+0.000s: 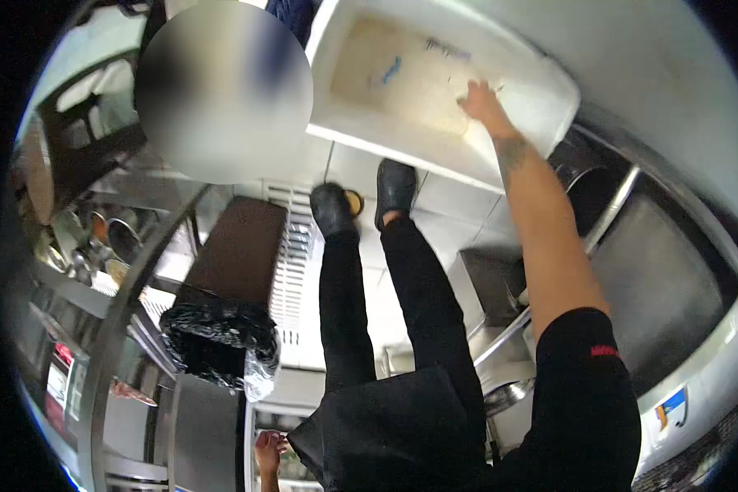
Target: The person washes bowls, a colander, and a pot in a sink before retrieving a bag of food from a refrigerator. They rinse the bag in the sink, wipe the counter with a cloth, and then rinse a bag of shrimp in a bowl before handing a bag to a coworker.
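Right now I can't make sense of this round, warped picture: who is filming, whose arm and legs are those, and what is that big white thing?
There is no machine here. A person wears a camera on the head, and its wide lens bends everything into a circle. Looking down, you see their own black trousers and black shoes on a pale tiled floor. Their right hand reaches out and rests on a large white tub, stained brownish inside; I cannot tell whether it grips it. The left hand is not in view. To the right is a metal sink. On the left stands a bin lined with a black bag. Another person's hand shows at the bottom edge.
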Available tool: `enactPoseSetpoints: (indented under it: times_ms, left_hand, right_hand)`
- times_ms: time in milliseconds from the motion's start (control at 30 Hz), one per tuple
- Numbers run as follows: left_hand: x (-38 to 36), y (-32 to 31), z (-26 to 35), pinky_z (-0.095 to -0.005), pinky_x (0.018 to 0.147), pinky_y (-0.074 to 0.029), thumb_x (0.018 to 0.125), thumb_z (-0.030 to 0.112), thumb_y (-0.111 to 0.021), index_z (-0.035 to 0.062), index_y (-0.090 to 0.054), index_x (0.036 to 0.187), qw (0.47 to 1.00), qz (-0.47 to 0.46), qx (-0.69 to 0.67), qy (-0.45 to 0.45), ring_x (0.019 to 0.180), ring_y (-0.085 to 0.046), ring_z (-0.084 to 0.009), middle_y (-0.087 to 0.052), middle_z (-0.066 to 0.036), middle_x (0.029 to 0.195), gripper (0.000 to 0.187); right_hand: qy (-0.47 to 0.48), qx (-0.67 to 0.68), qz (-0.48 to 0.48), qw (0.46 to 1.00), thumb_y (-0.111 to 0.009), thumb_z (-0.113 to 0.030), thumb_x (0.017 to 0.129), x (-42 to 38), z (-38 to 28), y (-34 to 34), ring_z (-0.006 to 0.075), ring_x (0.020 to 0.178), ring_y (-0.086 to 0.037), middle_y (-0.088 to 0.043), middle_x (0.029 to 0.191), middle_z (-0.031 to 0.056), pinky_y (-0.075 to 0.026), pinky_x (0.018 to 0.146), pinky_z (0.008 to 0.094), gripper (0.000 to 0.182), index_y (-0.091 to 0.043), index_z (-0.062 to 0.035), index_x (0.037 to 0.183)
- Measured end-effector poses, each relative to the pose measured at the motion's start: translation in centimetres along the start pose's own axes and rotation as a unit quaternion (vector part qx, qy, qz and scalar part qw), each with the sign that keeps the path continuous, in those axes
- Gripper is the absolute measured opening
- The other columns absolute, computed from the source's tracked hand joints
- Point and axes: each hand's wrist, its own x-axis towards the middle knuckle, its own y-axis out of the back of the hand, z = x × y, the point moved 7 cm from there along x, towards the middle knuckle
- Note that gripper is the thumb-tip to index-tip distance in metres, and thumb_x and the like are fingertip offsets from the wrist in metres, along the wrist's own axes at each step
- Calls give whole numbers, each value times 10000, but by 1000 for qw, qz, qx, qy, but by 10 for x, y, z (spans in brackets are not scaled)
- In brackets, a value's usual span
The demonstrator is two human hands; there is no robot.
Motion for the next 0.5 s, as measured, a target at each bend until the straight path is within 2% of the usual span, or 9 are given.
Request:
enactPoseSetpoints:
  times_ms: [33, 167, 233, 267, 333, 367, 433, 467, 500]
  left_hand:
    - [7, -5, -20, -291, 519, -518, 870, 217, -543, 45, -566, 912, 999, -33, -32, 7, 612, -621, -176, -619, -97, 756, 179]
    - [5, -40, -19, -288, 543, -523, 882, 280, -573, 50, -556, 968, 996, -58, 17, 68, 642, -635, -181, -630, -97, 773, 246]
    - [1, -53, 4, -301, 551, -530, 883, 277, -580, 50, -556, 966, 997, -53, -12, 52, 653, -642, -185, -634, -97, 775, 242]
    - [0, -51, 5, -306, 554, -532, 884, 276, -583, 49, -556, 964, 997, -58, -24, 40, 659, -643, -187, -634, -97, 775, 242]
    - [-1, -43, 18, -312, 562, -535, 887, 272, -581, 50, -558, 941, 997, -64, -42, 7, 666, -644, -189, -629, -93, 771, 229]
    - [-6, -40, 27, -277, 553, -519, 898, 205, -534, 45, -568, 910, 998, -35, -49, 20, 664, -643, -178, -634, -92, 786, 164]
    - [-8, -28, 34, -279, 546, -522, 890, 221, -541, 45, -571, 922, 997, -9, -74, 13, 660, -650, -184, -637, -94, 778, 182]
    - [0, -18, 25, -286, 538, -525, 884, 227, -541, 42, -567, 920, 998, -5, -65, 11, 650, -653, -188, -639, -98, 769, 190]
    - [-3, -22, 38, -285, 528, -522, 886, 213, -530, 40, -564, 912, 998, 17, -61, 17, 633, -649, -187, -637, -98, 754, 178]
  right_hand:
    - [3, 3, 43, 999, -609, -401, 784, 7, -12, -2, 399, 1114, -496, -510, 1173, 272, -419, 922, 486, 580, -509, 2, 1189]
    - [71, -100, -15, 992, -596, -411, 789, 48, -39, -103, 380, 1130, -490, -496, 1212, 253, -424, 918, 476, 542, -524, -69, 1203]
    - [199, -21, -290, 936, -601, -414, 787, 37, -78, -148, 339, 1194, -447, -487, 1265, 185, -412, 924, 491, 520, -528, -157, 1233]
    - [202, -20, -291, 935, -601, -414, 787, 30, -83, -143, 339, 1194, -447, -487, 1265, 185, -412, 924, 491, 520, -528, -157, 1233]
    - [146, 3, -200, 969, -595, -382, 809, 23, -98, -97, 292, 1253, -391, -453, 1323, 102, -390, 934, 541, 488, -511, -214, 1260]
    - [153, 7, -186, 970, -595, -382, 809, 21, -109, -75, 292, 1253, -391, -453, 1323, 102, -390, 934, 541, 488, -511, -214, 1260]
    - [112, -3, -76, 991, -572, -284, 846, 30, -115, -30, 281, 1263, -374, -428, 1344, 62, -384, 925, 573, 429, -501, -219, 1264]
    - [111, 0, -68, 991, -572, -284, 846, 39, -122, -19, 281, 1263, -374, -428, 1344, 62, -384, 925, 573, 429, -501, -219, 1264]
    - [176, -4, 0, 984, -555, -245, 861, 44, -139, -4, 276, 1265, -372, -410, 1359, 57, -388, 928, 567, 428, -482, -214, 1282]
